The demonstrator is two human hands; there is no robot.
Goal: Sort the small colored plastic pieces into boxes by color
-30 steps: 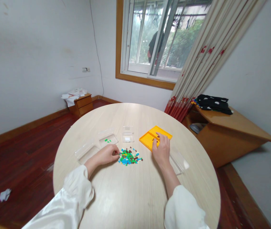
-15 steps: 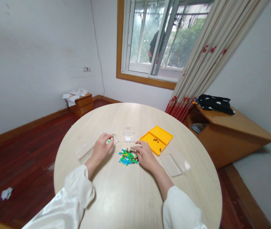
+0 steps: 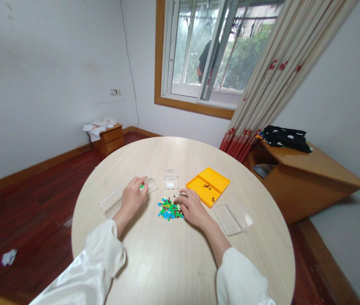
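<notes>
A loose pile of small blue, green, yellow and brown plastic building bricks [image 3: 169, 209] lies on the table in front of me. My right hand [image 3: 192, 206] rests at the pile's right side, palm down, its fingers apart and bent over the nearest bricks. Over a small clear box [image 3: 150, 184] at the left is my left hand [image 3: 133, 197], thumb and forefinger apart. Between them shows a green brick [image 3: 141, 186]; whether it touches the fingers I cannot make out. The hand hides part of the box.
A yellow tray [image 3: 207, 173] with several brown bricks sits at the right. Clear boxes stand about: one small open box [image 3: 171, 180] behind the pile, a long box [image 3: 106, 206] left, another box [image 3: 229, 220] right. The round table [image 3: 167, 267] carries everything.
My left hand has drawn slightly left, and fewer green and brown bricks show at its fingertips. My right hand has shifted a little at the pile's edge, its fingers bending.
</notes>
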